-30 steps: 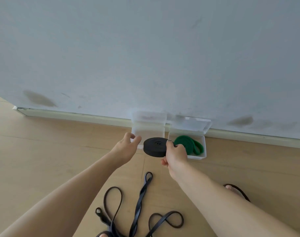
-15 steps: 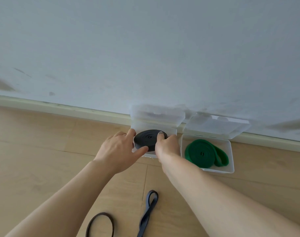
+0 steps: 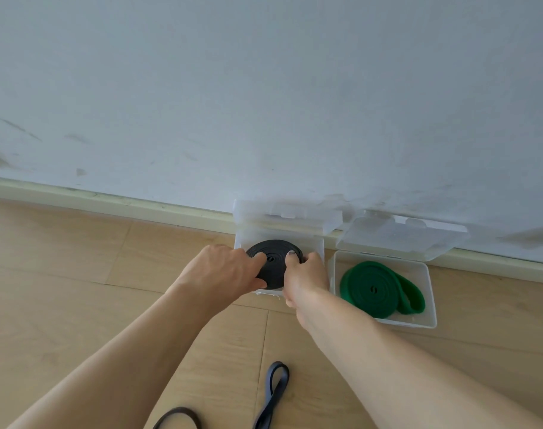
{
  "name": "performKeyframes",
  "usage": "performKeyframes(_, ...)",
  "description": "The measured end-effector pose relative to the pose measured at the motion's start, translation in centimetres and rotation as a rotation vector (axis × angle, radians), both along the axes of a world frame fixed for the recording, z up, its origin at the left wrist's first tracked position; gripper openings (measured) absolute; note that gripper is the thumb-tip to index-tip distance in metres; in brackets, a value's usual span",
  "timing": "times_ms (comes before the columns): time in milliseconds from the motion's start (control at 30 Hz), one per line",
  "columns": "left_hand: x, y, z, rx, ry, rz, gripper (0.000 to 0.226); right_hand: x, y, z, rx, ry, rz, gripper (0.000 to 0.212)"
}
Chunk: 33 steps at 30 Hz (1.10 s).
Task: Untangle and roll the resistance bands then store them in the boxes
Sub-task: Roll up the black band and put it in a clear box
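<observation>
A: Bottom edge first. What is lying nearest?

B: A dark blue band loop is lying on the wood floor at bottom centre, and a black loop is poking in at the lower edge just left of it. Less of that tangle is showing than a second ago.

A: And the hands?

B: Both are reaching to mid-frame. The left hand is curling its fingers over the left side of the rolled black band. The right hand is pinching the roll's right side, thumb on top.

A: Where is the roll sitting?

B: Lying flat inside the left clear box. A second ago it was being held in the air in front of that box; half a second ago it was just entering.

A: Beyond that?

B: The right clear box is holding the rolled green band, its tail looping to the right. Both lids are standing open against the grey wall.
</observation>
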<state>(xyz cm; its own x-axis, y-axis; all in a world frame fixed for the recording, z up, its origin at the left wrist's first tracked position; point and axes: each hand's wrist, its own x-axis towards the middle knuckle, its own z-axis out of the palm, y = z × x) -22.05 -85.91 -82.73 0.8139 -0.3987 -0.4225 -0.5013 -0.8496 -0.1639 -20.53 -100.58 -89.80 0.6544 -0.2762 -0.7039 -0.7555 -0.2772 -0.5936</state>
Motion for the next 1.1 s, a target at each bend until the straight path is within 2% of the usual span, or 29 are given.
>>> performKeyframes(267,0.2,0.2,-0.1,0.006,0.012,-0.029,0.042,-0.5,-0.2,1.7,0.062,0.034,-0.071,0.025)
performKeyframes(400,0.0,0.2,-0.2,-0.010,0.010,-0.019,0.043,-0.7,0.0,1.7,0.107,0.039,-0.155,0.023)
performKeyframes(533,0.0,0.7,-0.7,-0.051,0.029,-0.034,0.040,-0.8,-0.2,1.7,0.208,0.127,-0.299,0.021)
performKeyframes(667,-0.1,0.5,-0.8,-0.058,0.040,-0.064,0.034,-1.0,-0.4,1.9,0.207,0.043,-0.285,0.017)
performKeyframes(933,0.0,-0.5,-1.1,0.013,0.008,-0.083,0.030,-0.7,-0.5,2.5,0.235,0.090,-0.323,0.021)
performKeyframes(1100,0.0,-0.7,-1.8,0.012,0.039,-0.110,0.029,0.6,-0.6,2.8,0.209,0.159,-0.286,0.042)
